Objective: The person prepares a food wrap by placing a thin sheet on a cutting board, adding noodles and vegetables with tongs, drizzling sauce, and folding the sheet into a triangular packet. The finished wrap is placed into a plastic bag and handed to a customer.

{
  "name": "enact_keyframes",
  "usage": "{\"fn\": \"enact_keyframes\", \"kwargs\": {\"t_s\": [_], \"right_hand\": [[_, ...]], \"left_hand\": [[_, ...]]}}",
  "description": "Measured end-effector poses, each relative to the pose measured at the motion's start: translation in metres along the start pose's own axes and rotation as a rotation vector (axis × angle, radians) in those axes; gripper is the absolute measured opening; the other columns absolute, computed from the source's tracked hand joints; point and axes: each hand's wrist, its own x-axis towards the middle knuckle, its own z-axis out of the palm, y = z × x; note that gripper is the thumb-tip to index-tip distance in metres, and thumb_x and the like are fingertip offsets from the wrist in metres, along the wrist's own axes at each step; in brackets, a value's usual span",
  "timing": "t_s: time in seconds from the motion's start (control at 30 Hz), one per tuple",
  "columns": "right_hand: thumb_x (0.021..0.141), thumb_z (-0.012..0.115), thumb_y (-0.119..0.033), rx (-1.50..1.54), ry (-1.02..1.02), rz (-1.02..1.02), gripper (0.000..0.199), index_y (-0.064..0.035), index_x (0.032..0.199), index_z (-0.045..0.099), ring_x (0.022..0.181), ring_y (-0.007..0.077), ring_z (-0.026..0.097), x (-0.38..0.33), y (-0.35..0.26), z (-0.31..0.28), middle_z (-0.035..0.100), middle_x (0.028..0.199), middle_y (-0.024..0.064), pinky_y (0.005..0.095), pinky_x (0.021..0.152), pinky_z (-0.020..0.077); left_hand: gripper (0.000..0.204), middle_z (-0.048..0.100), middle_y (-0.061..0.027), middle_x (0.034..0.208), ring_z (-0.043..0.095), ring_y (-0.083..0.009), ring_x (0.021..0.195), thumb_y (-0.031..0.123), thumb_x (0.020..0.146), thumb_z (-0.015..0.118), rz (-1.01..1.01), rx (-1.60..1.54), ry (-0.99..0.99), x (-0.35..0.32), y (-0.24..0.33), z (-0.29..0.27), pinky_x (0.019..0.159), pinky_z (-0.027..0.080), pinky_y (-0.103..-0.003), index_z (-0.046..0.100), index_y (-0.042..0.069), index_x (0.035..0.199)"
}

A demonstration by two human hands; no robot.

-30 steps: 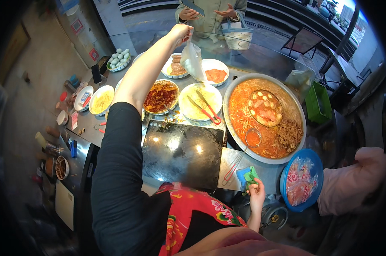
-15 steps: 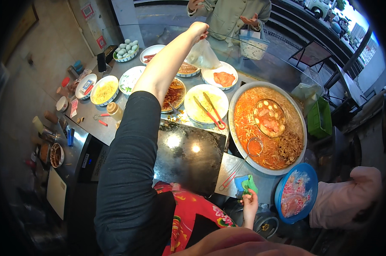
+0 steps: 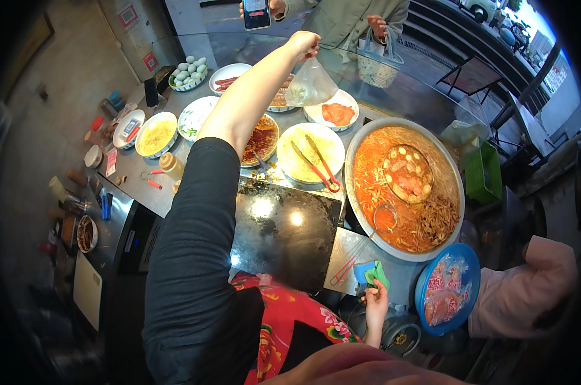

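My left arm stretches across the counter, and my left hand (image 3: 303,45) is closed round the top of a clear plastic bag (image 3: 312,84). The bag hangs full above the far bowls, beside a white bowl of orange-red sliced meat (image 3: 337,114). Low on the right, my right hand (image 3: 374,307) has its fingers together at the edge of a green and blue cloth (image 3: 375,273) on the metal counter. The bag's contents are too blurred to name. Across the counter, another person's hand (image 3: 276,8) holds a phone (image 3: 256,14).
A large pot of red broth (image 3: 403,237) with a wire strainer (image 3: 385,218) stands right of a dark griddle (image 3: 284,240). Red-handled tongs (image 3: 315,163) rest on a bowl. A blue basin (image 3: 425,324) holds packets. A glass screen (image 3: 399,86) edges the counter; another person's sleeve (image 3: 521,292) shows right.
The other person across the counter now holds out a phone and has lowered the basket a little. The bag in my left hand hangs straighter. My right hand stays at the cloth.
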Motion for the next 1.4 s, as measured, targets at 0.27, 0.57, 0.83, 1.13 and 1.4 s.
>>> {"fn": "enact_keyframes", "kwargs": {"t_s": [0.27,0.57,0.83,1.13,1.4], "right_hand": [[0.094,0.056,0.004,0.001,-0.010,0.022,0.038,-0.0023,0.131,0.051,0.069,0.0089,0.055,-0.002,-0.002,-0.001,0.058,0.087,0.0025,0.0220,0.063,0.0479],[0.095,0.053,0.004,0.004,0.023,0.015,0.038,-0.0025,0.132,0.050,0.068,0.0093,0.056,-0.004,0.002,-0.007,0.060,0.088,0.0033,0.0216,0.062,0.0468],[0.096,0.056,0.000,0.004,0.007,0.023,0.036,-0.0029,0.132,0.049,0.067,0.0092,0.056,0.002,0.006,-0.016,0.058,0.086,0.0016,0.0215,0.062,0.0467],[0.095,0.057,0.002,-0.029,-0.019,0.024,0.037,-0.0021,0.131,0.050,0.069,0.0081,0.055,0.011,0.000,-0.016,0.057,0.088,0.0012,0.0210,0.064,0.0476],[0.095,0.057,0.002,-0.073,-0.062,-0.028,0.036,-0.0016,0.130,0.052,0.068,0.0058,0.054,0.018,-0.021,0.009,0.057,0.086,-0.0002,0.0199,0.063,0.0469]], "left_hand": [[0.007,0.055,-0.0002,0.076,0.056,-0.0129,0.068,0.017,0.093,0.061,-0.045,-0.020,0.061,0.009,0.003,0.018,0.065,0.050,-0.031,0.061,0.011,0.091],[0.018,0.056,-0.0017,0.091,0.058,-0.0182,0.093,0.026,0.089,0.065,0.021,0.033,-0.021,0.095,-0.019,0.035,0.085,0.034,-0.042,0.060,0.011,0.096],[0.020,0.052,-0.0010,0.088,0.057,-0.0206,0.092,0.031,0.090,0.060,-0.041,-0.167,-0.274,0.211,-0.032,0.073,0.094,0.039,-0.050,0.060,0.011,0.088],[0.040,0.064,-0.0043,0.110,0.058,-0.0144,0.095,0.009,0.086,0.063,0.366,-0.003,0.043,0.044,0.004,0.040,0.075,0.049,-0.032,0.060,0.015,0.126],[0.096,0.057,-0.0248,0.117,0.058,-0.0361,0.111,0.011,0.078,0.060,0.695,0.523,0.182,-0.072,0.009,0.050,0.099,0.046,-0.041,0.003,-0.005,0.153]]}}
